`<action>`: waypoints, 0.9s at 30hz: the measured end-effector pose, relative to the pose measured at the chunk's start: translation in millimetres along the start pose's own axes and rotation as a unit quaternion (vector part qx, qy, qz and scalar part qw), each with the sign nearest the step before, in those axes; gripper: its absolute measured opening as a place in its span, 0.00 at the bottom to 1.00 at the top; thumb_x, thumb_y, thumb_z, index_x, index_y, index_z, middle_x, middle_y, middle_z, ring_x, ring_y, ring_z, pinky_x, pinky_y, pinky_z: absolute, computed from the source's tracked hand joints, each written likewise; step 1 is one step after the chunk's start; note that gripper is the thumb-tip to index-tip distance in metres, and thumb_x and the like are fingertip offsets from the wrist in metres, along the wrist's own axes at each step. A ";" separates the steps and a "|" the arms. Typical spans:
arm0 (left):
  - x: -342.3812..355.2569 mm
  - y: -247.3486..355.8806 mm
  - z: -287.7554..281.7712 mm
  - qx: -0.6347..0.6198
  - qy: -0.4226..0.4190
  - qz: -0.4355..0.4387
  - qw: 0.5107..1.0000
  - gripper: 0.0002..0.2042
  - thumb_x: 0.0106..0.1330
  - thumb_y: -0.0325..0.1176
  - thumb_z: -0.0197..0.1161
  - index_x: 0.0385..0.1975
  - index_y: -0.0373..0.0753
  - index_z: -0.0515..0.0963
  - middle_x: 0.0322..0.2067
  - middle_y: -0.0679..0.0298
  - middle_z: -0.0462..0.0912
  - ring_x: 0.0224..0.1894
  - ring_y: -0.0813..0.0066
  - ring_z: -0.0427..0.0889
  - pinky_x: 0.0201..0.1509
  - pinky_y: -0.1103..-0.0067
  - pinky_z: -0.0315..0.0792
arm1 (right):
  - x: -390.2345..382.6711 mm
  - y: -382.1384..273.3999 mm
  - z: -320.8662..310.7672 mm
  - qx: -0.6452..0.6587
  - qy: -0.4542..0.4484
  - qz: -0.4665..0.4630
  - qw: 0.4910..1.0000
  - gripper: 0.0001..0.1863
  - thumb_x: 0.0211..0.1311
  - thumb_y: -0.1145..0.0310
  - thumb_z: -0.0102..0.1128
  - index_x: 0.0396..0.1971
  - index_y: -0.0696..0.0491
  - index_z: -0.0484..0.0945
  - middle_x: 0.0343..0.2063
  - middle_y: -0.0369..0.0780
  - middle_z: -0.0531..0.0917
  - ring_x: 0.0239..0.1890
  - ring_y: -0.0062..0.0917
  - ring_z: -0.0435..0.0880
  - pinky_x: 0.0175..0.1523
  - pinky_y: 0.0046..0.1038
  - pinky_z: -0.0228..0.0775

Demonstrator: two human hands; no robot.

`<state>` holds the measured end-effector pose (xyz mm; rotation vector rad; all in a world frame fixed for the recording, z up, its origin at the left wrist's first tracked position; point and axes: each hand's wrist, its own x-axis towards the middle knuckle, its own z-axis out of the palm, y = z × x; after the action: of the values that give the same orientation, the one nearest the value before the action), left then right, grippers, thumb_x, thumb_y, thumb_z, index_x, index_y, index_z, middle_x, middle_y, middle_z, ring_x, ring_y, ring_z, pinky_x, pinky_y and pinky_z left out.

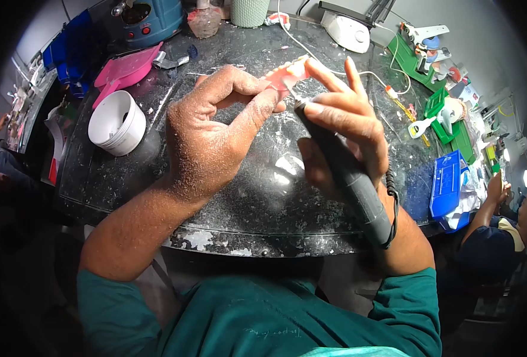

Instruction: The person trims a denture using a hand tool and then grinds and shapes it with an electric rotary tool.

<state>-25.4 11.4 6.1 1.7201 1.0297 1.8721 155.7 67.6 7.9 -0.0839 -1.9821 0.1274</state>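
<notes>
A pink denture [282, 80] with a row of pale teeth is pinched between the thumb and fingers of my left hand [207, 128], which is coated in white dust. My right hand [359, 125] grips a black rotary handpiece [351, 181] like a pen, its coiled cord hanging by the wrist. The thin bur at the handpiece's tip reaches to the denture's near side; whether it touches cannot be made out. Some right fingers stretch up beside the denture's right end. Both hands are raised over the dusty black table [257, 202].
At the left stand a white tub [117, 125] and a pink dustpan [126, 70]. A blue machine [154, 27], a pale green basket [250, 12] and a white control box [345, 33] line the back. A blue bin [448, 184] sits at right, near another person [496, 238].
</notes>
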 end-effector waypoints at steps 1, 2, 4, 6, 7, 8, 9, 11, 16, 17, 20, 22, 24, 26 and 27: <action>0.1 -0.7 -0.9 0.007 -0.005 0.006 1.000 0.01 0.64 0.22 0.64 0.31 0.33 0.79 0.29 0.62 0.85 0.36 0.80 0.85 0.42 0.84 0.77 | -0.3 -0.3 0.4 -0.001 -0.001 0.004 1.000 0.25 0.43 0.79 0.70 0.46 0.49 0.78 0.37 0.38 0.82 0.57 0.44 0.80 0.70 0.60 0.45; 0.4 -0.8 -1.0 0.006 -0.005 0.006 1.000 0.01 0.64 0.22 0.64 0.31 0.33 0.79 0.29 0.62 0.85 0.36 0.80 0.85 0.42 0.84 0.77 | 1.1 -1.6 0.3 -0.005 -0.002 0.004 1.000 0.26 0.42 0.79 0.70 0.46 0.49 0.78 0.37 0.38 0.82 0.57 0.44 0.80 0.70 0.60 0.45; 0.9 0.3 -0.1 0.016 0.006 -0.001 1.000 0.01 0.64 0.21 0.65 0.32 0.33 0.79 0.28 0.63 0.85 0.37 0.80 0.85 0.44 0.84 0.76 | 1.2 0.6 3.0 0.005 0.015 0.010 1.000 0.25 0.42 0.79 0.70 0.46 0.50 0.78 0.37 0.39 0.82 0.57 0.44 0.80 0.69 0.60 0.45; 0.6 -0.5 0.1 0.037 0.012 -0.003 0.999 0.01 0.63 0.22 0.65 0.31 0.34 0.80 0.28 0.64 0.86 0.36 0.80 0.85 0.43 0.84 0.76 | 0.2 2.8 4.1 0.012 0.015 0.002 1.000 0.24 0.44 0.77 0.72 0.45 0.51 0.78 0.38 0.40 0.82 0.57 0.44 0.80 0.70 0.60 0.46; -1.0 0.0 -4.0 0.058 0.023 -0.003 0.998 0.01 0.62 0.22 0.66 0.31 0.35 0.80 0.28 0.64 0.86 0.35 0.80 0.85 0.43 0.83 0.75 | 1.3 1.4 3.7 0.021 0.017 -0.002 1.000 0.24 0.44 0.77 0.72 0.45 0.51 0.78 0.38 0.40 0.82 0.57 0.44 0.80 0.70 0.60 0.46; 0.3 -2.2 -8.3 0.076 0.015 0.014 0.997 0.01 0.62 0.23 0.66 0.31 0.36 0.81 0.28 0.64 0.86 0.33 0.80 0.85 0.41 0.82 0.75 | 3.4 -1.0 1.6 0.015 -0.016 0.002 1.000 0.20 0.54 0.71 0.68 0.47 0.53 0.73 0.41 0.44 0.81 0.57 0.49 0.78 0.69 0.62 0.45; 3.0 -7.9 -9.3 0.096 0.007 0.030 0.995 0.01 0.61 0.24 0.66 0.31 0.38 0.82 0.28 0.65 0.86 0.31 0.79 0.84 0.40 0.80 0.74 | 5.1 -2.8 -3.0 0.011 -0.047 0.006 0.999 0.20 0.63 0.65 0.63 0.49 0.56 0.67 0.44 0.48 0.80 0.57 0.54 0.77 0.69 0.63 0.44; 5.9 -9.9 -6.7 0.099 0.008 0.063 0.993 0.02 0.62 0.30 0.67 0.33 0.43 0.83 0.29 0.65 0.86 0.29 0.72 0.82 0.41 0.76 0.71 | 10.8 -0.3 -16.1 -0.005 -0.070 0.019 0.997 0.17 0.67 0.67 0.60 0.50 0.56 0.68 0.46 0.49 0.80 0.58 0.49 0.77 0.71 0.58 0.46; 9.0 -0.4 -4.9 -0.075 -0.107 -0.067 0.989 0.03 0.67 0.26 0.62 0.36 0.38 0.82 0.35 0.66 0.87 0.42 0.82 0.83 0.49 0.79 0.75 | -3.8 6.5 -6.2 0.043 0.036 0.117 0.992 0.19 0.55 0.85 0.61 0.48 0.59 0.73 0.43 0.49 0.83 0.54 0.40 0.81 0.72 0.55 0.50; 8.5 -3.2 -2.4 -0.097 -0.107 -0.062 0.988 0.03 0.67 0.26 0.61 0.36 0.37 0.81 0.35 0.66 0.86 0.42 0.82 0.83 0.50 0.79 0.75 | -8.8 7.0 -9.7 0.062 0.022 0.139 0.988 0.21 0.53 0.88 0.62 0.48 0.59 0.73 0.43 0.49 0.83 0.54 0.40 0.82 0.71 0.55 0.51; 8.1 -4.3 -2.0 -0.164 -0.096 -0.069 0.979 0.04 0.67 0.28 0.63 0.36 0.35 0.79 0.34 0.63 0.86 0.42 0.80 0.83 0.50 0.78 0.75 | -11.1 8.4 -6.9 -0.002 0.014 0.108 0.994 0.15 0.60 0.81 0.56 0.47 0.58 0.74 0.43 0.45 0.83 0.52 0.37 0.82 0.68 0.51 0.60; 7.6 -2.3 -3.1 -0.194 -0.039 -0.156 0.968 0.06 0.67 0.30 0.64 0.35 0.33 0.78 0.34 0.61 0.86 0.41 0.79 0.83 0.49 0.78 0.76 | -9.8 11.0 -5.6 -0.017 0.019 0.080 0.997 0.10 0.69 0.73 0.50 0.46 0.59 0.75 0.45 0.45 0.83 0.53 0.36 0.81 0.66 0.45 0.64; 7.1 -2.2 -3.8 -0.186 -0.056 -0.168 0.966 0.07 0.67 0.31 0.64 0.35 0.33 0.78 0.34 0.60 0.86 0.41 0.79 0.83 0.48 0.79 0.76 | -7.4 11.2 -5.1 -0.066 -0.009 0.047 0.997 0.23 0.49 0.88 0.66 0.47 0.57 0.74 0.38 0.44 0.85 0.49 0.36 0.85 0.69 0.56 0.56; 7.4 -2.5 -1.6 -0.179 -0.082 -0.171 0.965 0.07 0.67 0.31 0.64 0.35 0.32 0.79 0.34 0.60 0.86 0.38 0.79 0.83 0.45 0.81 0.76 | 2.1 3.0 -2.0 -0.085 -0.016 0.027 0.996 0.22 0.49 0.88 0.67 0.45 0.56 0.75 0.37 0.43 0.85 0.48 0.36 0.85 0.69 0.56 0.56; 8.4 -4.0 -3.2 -0.185 -0.085 -0.171 0.964 0.07 0.67 0.31 0.64 0.35 0.32 0.79 0.34 0.60 0.86 0.38 0.79 0.83 0.45 0.81 0.76 | 8.6 -2.7 0.9 -0.103 -0.024 0.006 0.994 0.21 0.49 0.87 0.68 0.44 0.55 0.76 0.36 0.42 0.86 0.47 0.36 0.85 0.68 0.56 0.57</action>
<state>-30.7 19.2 8.9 1.3582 0.7894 1.5494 151.4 65.9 15.7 -0.2289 -2.0381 -0.0677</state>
